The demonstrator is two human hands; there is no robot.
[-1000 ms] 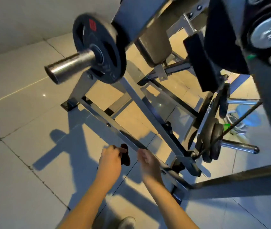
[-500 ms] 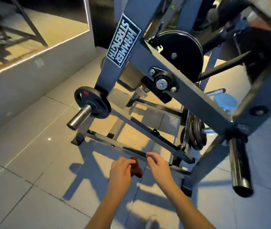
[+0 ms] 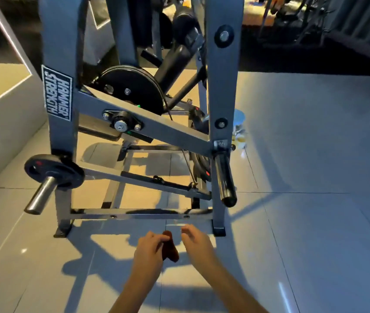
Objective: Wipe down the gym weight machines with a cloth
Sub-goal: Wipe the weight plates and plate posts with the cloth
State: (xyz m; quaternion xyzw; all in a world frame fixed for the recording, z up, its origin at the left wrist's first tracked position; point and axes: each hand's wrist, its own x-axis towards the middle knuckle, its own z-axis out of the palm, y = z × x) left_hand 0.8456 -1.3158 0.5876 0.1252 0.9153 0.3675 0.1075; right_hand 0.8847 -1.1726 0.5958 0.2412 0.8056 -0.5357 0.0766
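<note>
The top of the weight machine point(image 3: 221, 86) runs out of the picture. The room behind it is dark, with only dim shapes of other gear that cannot be told apart. A small bluish object point(image 3: 240, 119) on the floor behind the right upright is partly hidden and too blurred to name. The floor point(image 3: 303, 154) is pale glossy tile crossed by hard shadows of the frame. A low pale wall point(image 3: 3, 136) stands at the left. A black weight plate point(image 3: 53, 171) sits on a steel peg point(image 3: 40, 195) at the lower left, and a bare peg point(image 3: 224, 179) juts out at the lower right. Just short of the low crossbar point(image 3: 134, 216), the left hand point(image 3: 151, 249) has its grip closed round a dark reddish cloth point(image 3: 171, 248), which hangs over the floor and is not touching the machine. The right hand point(image 3: 196, 242), just beside it, has a loose, empty grip.
</note>
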